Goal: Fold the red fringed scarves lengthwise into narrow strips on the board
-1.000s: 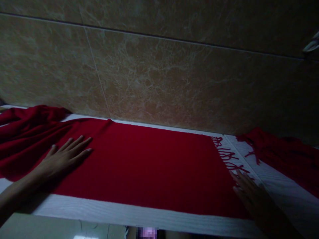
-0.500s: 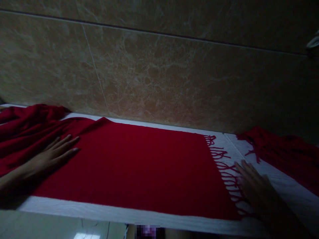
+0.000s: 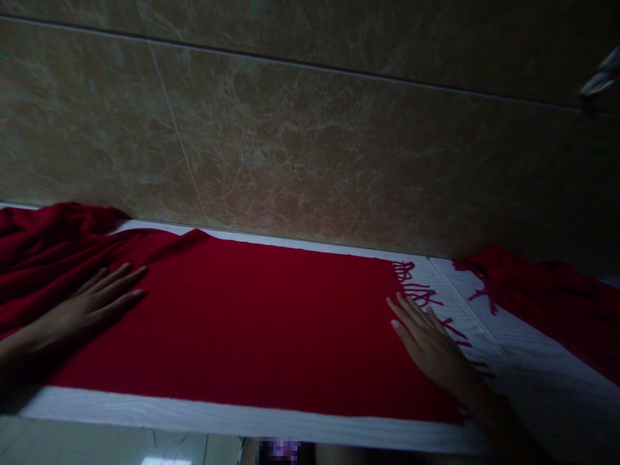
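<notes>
A red fringed cloth (image 3: 271,323) lies spread flat along a white wood-grain table (image 3: 194,410), bunched in folds at its left end. My left hand (image 3: 92,310) rests open on the cloth near those folds, fingers spread. At the fringed right end, my right hand (image 3: 431,345) lies with fingers apart over the cloth's edge and part of the fringe. Neither hand grips anything. The fringe (image 3: 421,295) shows beyond my right fingertips, its strands crossing loosely.
Another piece of red cloth (image 3: 547,290) with fringe lies at the right of the table. A brown marbled wall (image 3: 290,148) stands along the far edge. A pale object (image 3: 600,81) is at the upper right. Below the near edge shows a glossy floor (image 3: 106,439).
My right hand has moved left from the fringe onto the cloth's right edge. My left hand stays on the cloth. The view has shifted slightly.
</notes>
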Demonstrator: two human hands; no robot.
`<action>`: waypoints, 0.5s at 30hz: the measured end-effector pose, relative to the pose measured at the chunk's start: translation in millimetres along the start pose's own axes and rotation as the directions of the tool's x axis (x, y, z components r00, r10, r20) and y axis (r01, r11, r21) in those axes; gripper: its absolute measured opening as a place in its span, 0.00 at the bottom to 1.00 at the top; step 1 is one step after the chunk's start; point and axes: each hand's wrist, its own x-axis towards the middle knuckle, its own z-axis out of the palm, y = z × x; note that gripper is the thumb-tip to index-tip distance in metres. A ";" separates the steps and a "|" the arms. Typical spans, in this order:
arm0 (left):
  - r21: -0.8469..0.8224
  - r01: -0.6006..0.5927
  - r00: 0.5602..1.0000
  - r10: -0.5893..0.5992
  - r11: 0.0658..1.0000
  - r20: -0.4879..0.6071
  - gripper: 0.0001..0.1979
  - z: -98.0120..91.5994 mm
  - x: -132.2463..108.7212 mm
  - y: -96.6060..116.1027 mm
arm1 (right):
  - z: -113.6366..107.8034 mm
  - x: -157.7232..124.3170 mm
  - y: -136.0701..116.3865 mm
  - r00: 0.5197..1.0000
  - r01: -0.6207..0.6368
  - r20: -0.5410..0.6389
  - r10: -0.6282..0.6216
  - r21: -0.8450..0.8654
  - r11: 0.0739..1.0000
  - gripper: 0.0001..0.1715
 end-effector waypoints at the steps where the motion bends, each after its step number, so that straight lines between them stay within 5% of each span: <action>1: -0.022 0.001 1.000 -0.001 1.000 -0.009 0.25 1.2 -0.3 -1.0 | -1.1 -5.0 16.9 1.000 -0.023 0.006 0.024 -0.011 1.000 0.37; 5: -0.119 -0.006 0.999 0.002 0.993 -0.033 0.28 9.3 -1.1 -6.5 | -7.3 -22.1 66.2 0.993 -0.114 0.001 0.114 -0.048 0.992 0.41; 8: -0.094 0.008 0.999 -0.012 0.996 -0.046 0.26 15.2 -1.7 -9.5 | -16.0 -22.7 77.5 0.982 -0.180 -0.062 0.176 -0.060 0.982 0.41; 12: -0.012 -0.002 1.000 0.002 1.000 -0.012 0.26 17.0 -3.3 -11.7 | -29.5 5.3 50.3 0.956 -0.230 -0.183 0.230 0.022 0.973 0.41; 15: 0.058 -0.028 1.000 0.028 0.998 0.007 0.26 16.4 -4.3 -15.2 | -28.4 38.2 4.5 0.977 -0.105 -0.172 0.126 0.128 0.986 0.39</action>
